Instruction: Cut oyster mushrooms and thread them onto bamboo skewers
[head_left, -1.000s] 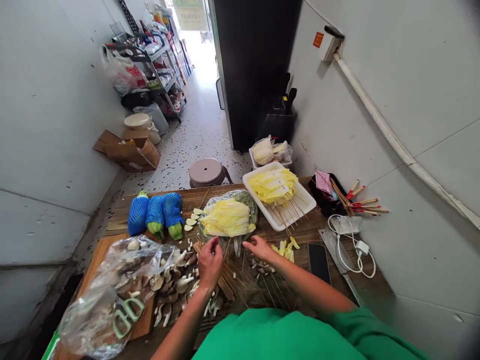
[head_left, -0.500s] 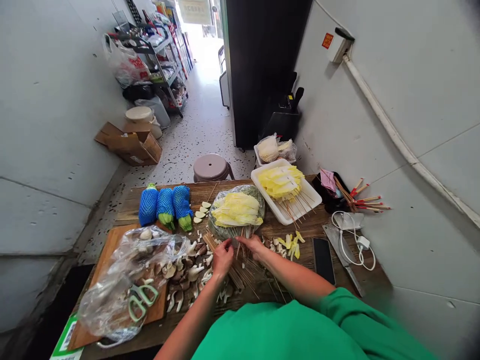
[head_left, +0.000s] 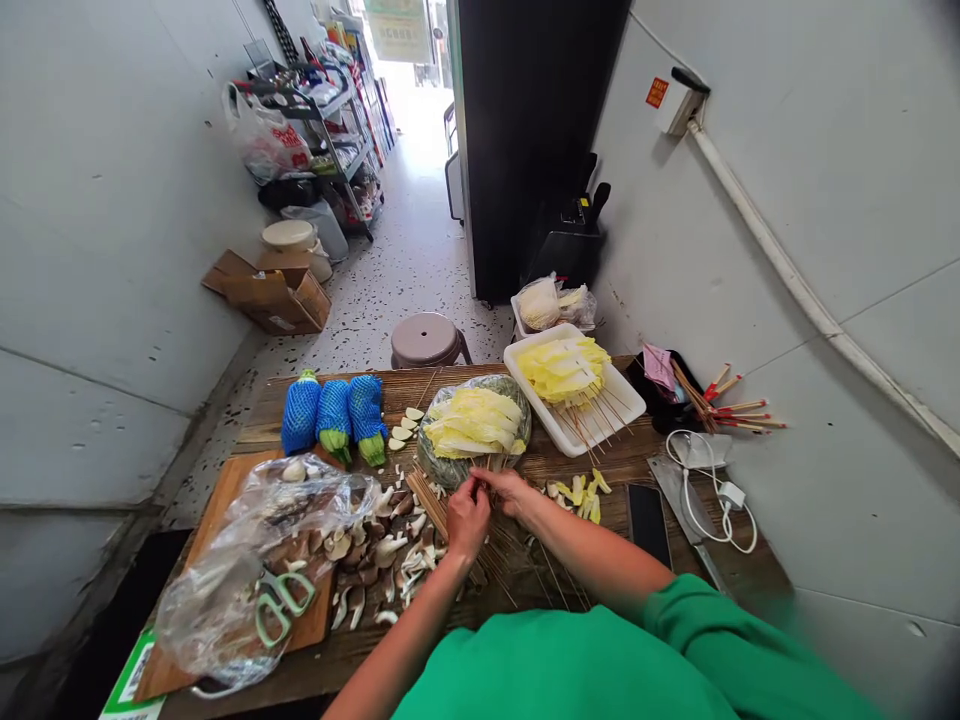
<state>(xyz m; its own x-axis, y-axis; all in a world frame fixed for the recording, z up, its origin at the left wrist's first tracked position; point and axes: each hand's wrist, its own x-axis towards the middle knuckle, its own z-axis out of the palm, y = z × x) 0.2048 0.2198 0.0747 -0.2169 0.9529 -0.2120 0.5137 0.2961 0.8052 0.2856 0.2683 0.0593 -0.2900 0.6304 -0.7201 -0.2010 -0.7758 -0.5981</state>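
Close together at the near edge of the cabbage pile, my left hand (head_left: 469, 515) and my right hand (head_left: 508, 490) are both closed, pinching thin wooden skewers. Fingertips hide how many skewers each one grips. Just beyond them, skewered yellow cabbage leaves (head_left: 478, 421) lie stacked on a bulging clear plastic bag (head_left: 437, 462) with green contents. Loose bamboo skewers (head_left: 427, 497) spread on the table beneath and beside my hands. Cut mushroom pieces (head_left: 390, 548) are scattered to the left of my left hand.
A white tray (head_left: 626, 401) holds more skewered cabbage. At left are blue-netted zucchini (head_left: 300, 418), a cutting board (head_left: 217, 490), a plastic bag (head_left: 210, 600) and green-handled scissors (head_left: 285, 605). A phone (head_left: 648, 522), cleaver (head_left: 681, 500) and white cable (head_left: 686, 490) lie right.
My left hand has moved right, up against my right hand at the skewer ends. My right hand stays nearly in place. The whole view has shifted slightly.
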